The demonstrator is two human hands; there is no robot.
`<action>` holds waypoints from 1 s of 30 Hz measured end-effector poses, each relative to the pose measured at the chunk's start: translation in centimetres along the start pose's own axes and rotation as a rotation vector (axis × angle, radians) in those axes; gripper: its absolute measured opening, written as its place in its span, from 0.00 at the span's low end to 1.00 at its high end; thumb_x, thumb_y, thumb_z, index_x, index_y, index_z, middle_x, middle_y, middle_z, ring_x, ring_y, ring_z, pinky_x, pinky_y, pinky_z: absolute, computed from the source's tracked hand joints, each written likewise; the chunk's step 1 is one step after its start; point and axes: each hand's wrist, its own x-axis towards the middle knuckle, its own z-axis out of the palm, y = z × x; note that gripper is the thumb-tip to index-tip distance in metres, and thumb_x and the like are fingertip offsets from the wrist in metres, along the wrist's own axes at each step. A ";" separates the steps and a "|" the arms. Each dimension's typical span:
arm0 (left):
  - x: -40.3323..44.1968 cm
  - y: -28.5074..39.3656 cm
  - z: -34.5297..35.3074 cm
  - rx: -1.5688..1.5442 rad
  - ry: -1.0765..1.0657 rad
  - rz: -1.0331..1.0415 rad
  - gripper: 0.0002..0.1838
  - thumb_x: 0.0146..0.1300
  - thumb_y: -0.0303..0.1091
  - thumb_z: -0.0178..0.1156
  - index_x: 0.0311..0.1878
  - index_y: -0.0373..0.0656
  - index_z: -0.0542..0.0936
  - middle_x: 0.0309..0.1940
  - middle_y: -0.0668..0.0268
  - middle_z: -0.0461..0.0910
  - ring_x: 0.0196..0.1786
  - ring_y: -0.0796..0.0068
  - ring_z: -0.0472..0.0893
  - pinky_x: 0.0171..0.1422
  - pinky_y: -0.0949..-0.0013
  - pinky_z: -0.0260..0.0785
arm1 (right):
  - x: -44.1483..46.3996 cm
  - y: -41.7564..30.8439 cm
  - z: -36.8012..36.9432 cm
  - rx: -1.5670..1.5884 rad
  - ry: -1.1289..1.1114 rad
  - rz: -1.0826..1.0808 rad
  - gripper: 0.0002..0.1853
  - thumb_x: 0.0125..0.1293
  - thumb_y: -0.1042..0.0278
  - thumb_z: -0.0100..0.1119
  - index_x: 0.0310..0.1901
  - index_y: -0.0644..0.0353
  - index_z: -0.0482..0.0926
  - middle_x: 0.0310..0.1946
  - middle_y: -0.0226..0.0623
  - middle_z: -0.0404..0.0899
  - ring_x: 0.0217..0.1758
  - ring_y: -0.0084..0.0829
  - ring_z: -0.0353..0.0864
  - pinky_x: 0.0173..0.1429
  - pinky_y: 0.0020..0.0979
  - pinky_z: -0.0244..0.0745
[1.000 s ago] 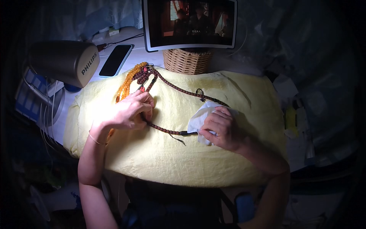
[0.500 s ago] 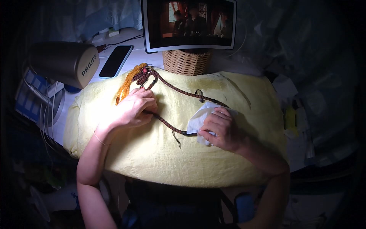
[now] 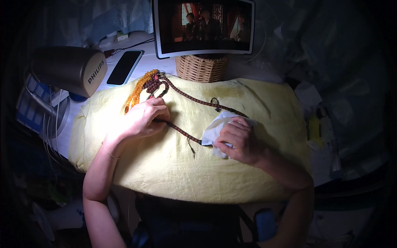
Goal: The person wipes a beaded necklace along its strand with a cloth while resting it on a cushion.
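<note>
A long string of dark brown beads (image 3: pixel 181 130) runs in a loop across the yellow cloth (image 3: pixel 173 175). My left hand (image 3: pixel 147 118) is closed on the near strand, its fingertips pinched together. To the right, my right hand (image 3: pixel 237 140) grips a white wipe or cloth (image 3: pixel 212 127), folded about the string's right end. The beads under the wipe are hidden. A thin dark tassel (image 3: pixel 192 149) hangs off the near strand between my hands. Beyond my left hand lie orange beads (image 3: pixel 135 93) and a bunched part of the brown string.
A Philips lamp (image 3: pixel 70 68) stands at the left and lights my left hand brightly. Behind the cloth are a phone (image 3: pixel 125 67) and a wicker basket (image 3: pixel 202 68). A tablet (image 3: pixel 204 25) playing a video rises above the basket. Papers (image 3: pixel 308 97) lie at the right edge.
Both hands stay almost in place, keeping hold of the beads and the white wipe. The whole view has shifted very slightly, and the picture on the tablet has changed a little.
</note>
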 end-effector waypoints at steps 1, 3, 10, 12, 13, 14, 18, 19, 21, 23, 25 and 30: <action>0.0 0.1 0.0 0.005 0.004 -0.012 0.11 0.51 0.28 0.66 0.38 0.40 0.80 0.38 0.59 0.76 0.46 0.58 0.78 0.51 0.59 0.73 | 0.0 0.0 0.0 0.001 0.001 -0.001 0.08 0.57 0.65 0.69 0.30 0.55 0.79 0.31 0.31 0.77 0.39 0.34 0.78 0.60 0.42 0.67; 0.0 0.1 -0.1 0.003 0.001 -0.029 0.10 0.51 0.29 0.66 0.38 0.40 0.80 0.38 0.60 0.76 0.45 0.58 0.78 0.51 0.59 0.73 | 0.0 0.0 0.0 -0.001 -0.004 -0.004 0.08 0.57 0.65 0.68 0.30 0.55 0.79 0.31 0.31 0.77 0.39 0.34 0.78 0.60 0.42 0.68; -0.1 -0.2 -0.3 -0.044 -0.006 -0.011 0.10 0.50 0.28 0.65 0.37 0.39 0.80 0.38 0.60 0.76 0.44 0.58 0.79 0.50 0.60 0.73 | 0.3 0.1 -0.7 0.005 -0.036 -0.016 0.08 0.53 0.69 0.68 0.28 0.57 0.77 0.27 0.33 0.74 0.34 0.37 0.75 0.52 0.38 0.68; -0.1 -0.1 -0.3 -0.044 -0.013 -0.026 0.11 0.49 0.28 0.65 0.37 0.39 0.80 0.38 0.60 0.76 0.45 0.58 0.79 0.51 0.60 0.73 | 0.1 0.9 -1.7 -0.022 -0.120 0.008 0.08 0.55 0.67 0.67 0.28 0.56 0.76 0.29 0.34 0.75 0.36 0.36 0.77 0.52 0.39 0.69; -0.2 -0.1 -0.3 -0.045 -0.019 -0.034 0.11 0.49 0.28 0.65 0.38 0.39 0.80 0.38 0.60 0.76 0.45 0.58 0.79 0.51 0.60 0.73 | -0.2 1.4 -2.3 -0.033 -0.163 0.022 0.08 0.56 0.65 0.67 0.28 0.56 0.76 0.29 0.35 0.76 0.37 0.36 0.77 0.52 0.39 0.69; -0.2 -0.2 -0.3 -0.039 -0.023 -0.023 0.11 0.49 0.28 0.65 0.38 0.39 0.79 0.38 0.60 0.75 0.46 0.58 0.79 0.51 0.60 0.73 | -0.4 1.9 -3.0 -0.048 -0.201 0.040 0.08 0.55 0.65 0.67 0.28 0.56 0.76 0.29 0.35 0.76 0.37 0.36 0.77 0.52 0.39 0.68; -0.2 -0.3 -0.4 -0.056 -0.048 -0.003 0.12 0.48 0.27 0.65 0.38 0.38 0.79 0.40 0.59 0.75 0.47 0.58 0.78 0.52 0.60 0.73 | -2.8 3.4 -5.4 -0.152 -0.310 0.082 0.08 0.56 0.65 0.66 0.29 0.56 0.77 0.30 0.34 0.77 0.38 0.37 0.78 0.52 0.39 0.68; -0.2 -0.2 -0.4 -0.068 -0.054 -0.006 0.12 0.48 0.27 0.65 0.38 0.38 0.79 0.41 0.59 0.75 0.48 0.57 0.78 0.52 0.60 0.73 | -3.3 3.8 -5.7 -0.189 -0.324 0.082 0.08 0.56 0.65 0.66 0.30 0.57 0.77 0.30 0.34 0.77 0.38 0.37 0.78 0.52 0.38 0.68; -0.3 0.0 -0.4 -0.058 -0.028 0.035 0.13 0.47 0.27 0.65 0.38 0.37 0.79 0.41 0.58 0.75 0.48 0.56 0.77 0.53 0.60 0.72 | -4.2 4.2 -6.5 -0.252 -0.319 0.039 0.07 0.54 0.66 0.66 0.29 0.56 0.77 0.29 0.33 0.78 0.37 0.36 0.78 0.50 0.38 0.68; -0.4 0.2 -0.4 -0.051 -0.036 0.029 0.13 0.46 0.27 0.65 0.38 0.38 0.79 0.43 0.58 0.75 0.50 0.56 0.77 0.55 0.59 0.71 | -5.3 4.4 -7.5 -0.330 -0.406 0.073 0.06 0.53 0.66 0.65 0.28 0.54 0.78 0.28 0.33 0.79 0.37 0.36 0.78 0.50 0.38 0.69; -0.3 0.5 -0.6 -0.046 -0.075 -0.027 0.13 0.46 0.26 0.65 0.38 0.39 0.79 0.45 0.59 0.75 0.52 0.55 0.77 0.58 0.59 0.71 | -6.2 4.7 -8.4 -0.383 -0.424 0.089 0.05 0.51 0.65 0.65 0.26 0.53 0.79 0.26 0.34 0.79 0.35 0.38 0.79 0.50 0.40 0.70; -0.4 0.2 -0.3 -0.019 -0.072 0.008 0.13 0.46 0.27 0.65 0.37 0.40 0.78 0.45 0.59 0.74 0.54 0.57 0.76 0.58 0.59 0.70 | -7.7 6.0 -10.6 -0.507 -0.527 0.265 0.05 0.47 0.64 0.64 0.22 0.54 0.79 0.22 0.41 0.79 0.30 0.45 0.81 0.43 0.45 0.73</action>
